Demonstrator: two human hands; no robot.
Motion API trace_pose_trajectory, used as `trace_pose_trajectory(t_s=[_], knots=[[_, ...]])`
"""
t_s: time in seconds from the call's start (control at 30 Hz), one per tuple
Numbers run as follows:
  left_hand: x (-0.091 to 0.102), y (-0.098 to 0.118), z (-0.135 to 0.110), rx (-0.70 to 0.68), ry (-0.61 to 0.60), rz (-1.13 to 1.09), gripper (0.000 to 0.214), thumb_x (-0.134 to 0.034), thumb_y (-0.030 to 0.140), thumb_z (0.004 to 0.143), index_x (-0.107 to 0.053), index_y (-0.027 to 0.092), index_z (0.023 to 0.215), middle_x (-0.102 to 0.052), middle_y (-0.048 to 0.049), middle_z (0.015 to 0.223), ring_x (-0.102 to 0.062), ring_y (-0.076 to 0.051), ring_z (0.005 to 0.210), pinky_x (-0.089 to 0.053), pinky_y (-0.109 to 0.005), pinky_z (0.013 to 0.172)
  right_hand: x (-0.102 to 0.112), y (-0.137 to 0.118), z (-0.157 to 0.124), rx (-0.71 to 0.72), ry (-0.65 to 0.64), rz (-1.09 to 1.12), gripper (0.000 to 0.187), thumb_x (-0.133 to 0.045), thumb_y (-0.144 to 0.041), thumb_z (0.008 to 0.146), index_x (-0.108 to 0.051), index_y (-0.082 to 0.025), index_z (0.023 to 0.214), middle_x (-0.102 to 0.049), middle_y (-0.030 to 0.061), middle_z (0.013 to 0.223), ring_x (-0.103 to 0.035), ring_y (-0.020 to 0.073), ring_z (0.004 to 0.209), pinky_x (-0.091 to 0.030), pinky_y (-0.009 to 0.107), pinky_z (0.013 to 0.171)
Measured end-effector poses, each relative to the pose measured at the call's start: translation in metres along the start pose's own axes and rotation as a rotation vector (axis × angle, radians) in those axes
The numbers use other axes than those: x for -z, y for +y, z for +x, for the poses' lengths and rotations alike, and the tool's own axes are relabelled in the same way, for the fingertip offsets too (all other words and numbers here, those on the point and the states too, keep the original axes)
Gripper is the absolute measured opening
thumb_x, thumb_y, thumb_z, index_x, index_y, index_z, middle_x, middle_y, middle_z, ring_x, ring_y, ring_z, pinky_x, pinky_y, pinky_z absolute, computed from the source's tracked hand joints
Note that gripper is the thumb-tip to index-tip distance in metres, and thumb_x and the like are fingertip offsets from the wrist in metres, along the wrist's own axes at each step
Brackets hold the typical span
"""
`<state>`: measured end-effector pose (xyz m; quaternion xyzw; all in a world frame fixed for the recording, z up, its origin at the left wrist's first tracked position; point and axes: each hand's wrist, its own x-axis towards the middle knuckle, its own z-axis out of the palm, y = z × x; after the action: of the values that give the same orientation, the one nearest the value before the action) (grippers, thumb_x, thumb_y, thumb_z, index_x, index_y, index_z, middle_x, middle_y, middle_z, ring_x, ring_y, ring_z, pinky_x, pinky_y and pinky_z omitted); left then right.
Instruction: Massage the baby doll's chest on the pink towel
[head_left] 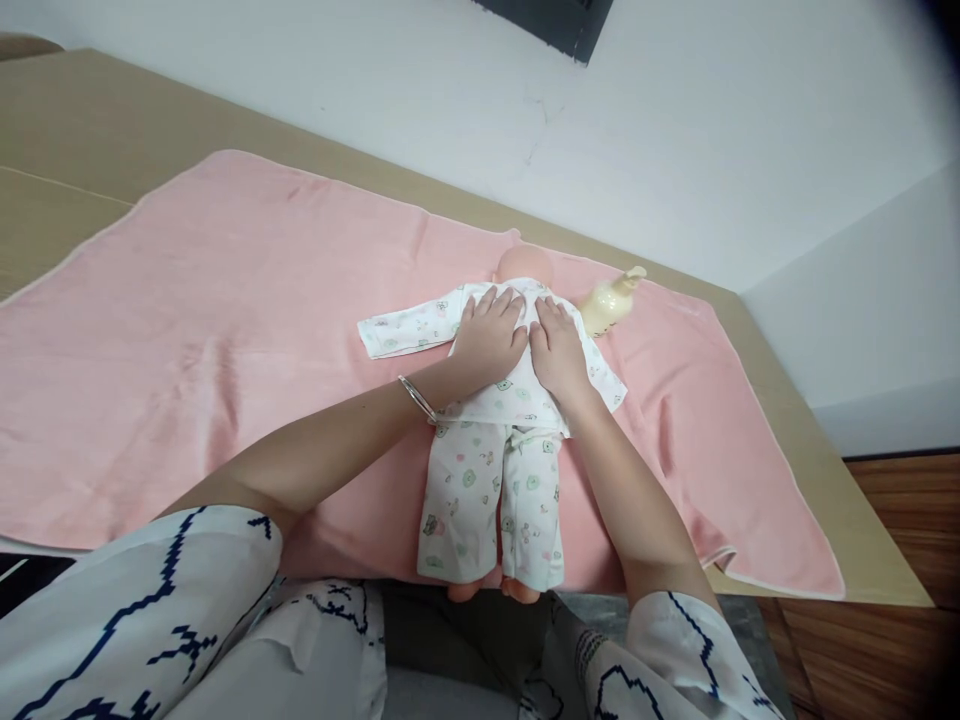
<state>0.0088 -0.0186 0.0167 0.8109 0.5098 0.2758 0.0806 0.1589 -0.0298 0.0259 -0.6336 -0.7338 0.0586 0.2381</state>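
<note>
A baby doll (pixel 525 265) in a white printed top (pixel 517 405) and matching trousers (pixel 465 490) lies stretched out with its feet toward me. Both of my hands rest flat on the upper part of its top. My left hand (pixel 491 330), with a silver bangle on the wrist, has its fingers spread over the left side. On the right side lies my right hand (pixel 556 350), fingers extended, its thumb close to the other thumb. Just beyond the doll's right-hand sleeve is a cream-coloured bottle (pixel 609 303), lying tilted. Which way the doll's face points cannot be made out.
A pink blanket (pixel 315 260) with some creases covers much of the wooden table (pixel 97 110) under the doll. Behind the table rises a white wall (pixel 660 150) with a dark panel (pixel 555 22). Brown wooden flooring or panelling (pixel 900 510) shows at the right.
</note>
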Motion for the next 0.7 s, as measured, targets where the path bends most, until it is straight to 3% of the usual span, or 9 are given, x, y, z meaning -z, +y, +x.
trace_pose_trajectory(t_s=[0.37, 0.57, 0.7], knots=[[0.001, 0.000, 0.000, -0.005, 0.006, -0.003, 0.054, -0.036, 0.028, 0.100, -0.045, 0.013, 0.152, -0.042, -0.0102, 0.161, -0.031, -0.031, 0.153, -0.021, -0.056, 0.127, -0.003, 0.002, -0.001, 0.008, 0.019, 0.022, 0.059, -0.027, -0.038, 0.102, -0.042, -0.015, 0.153, -0.039, 0.0106, 0.163, -0.027, 0.0280, 0.156, -0.022, 0.056, 0.128], [0.008, -0.014, 0.020, 0.145, -0.121, -0.100, 0.064, -0.040, 0.035, 0.099, -0.034, 0.006, 0.156, -0.035, -0.0156, 0.164, -0.026, -0.032, 0.155, -0.016, -0.056, 0.128, 0.002, -0.026, -0.015, -0.054, 0.003, -0.047, 0.060, -0.031, -0.033, 0.100, -0.044, -0.005, 0.151, -0.041, 0.0202, 0.160, -0.028, 0.0374, 0.154, -0.026, 0.061, 0.125], [0.008, -0.013, 0.018, 0.115, -0.084, -0.025, 0.059, -0.037, 0.032, 0.101, -0.039, 0.004, 0.153, -0.039, -0.0175, 0.162, -0.031, -0.032, 0.153, -0.020, -0.055, 0.127, 0.005, -0.030, -0.018, -0.038, 0.012, -0.050, 0.058, -0.032, -0.031, 0.099, -0.049, -0.006, 0.148, -0.047, 0.0195, 0.156, -0.035, 0.0365, 0.152, -0.029, 0.059, 0.125]])
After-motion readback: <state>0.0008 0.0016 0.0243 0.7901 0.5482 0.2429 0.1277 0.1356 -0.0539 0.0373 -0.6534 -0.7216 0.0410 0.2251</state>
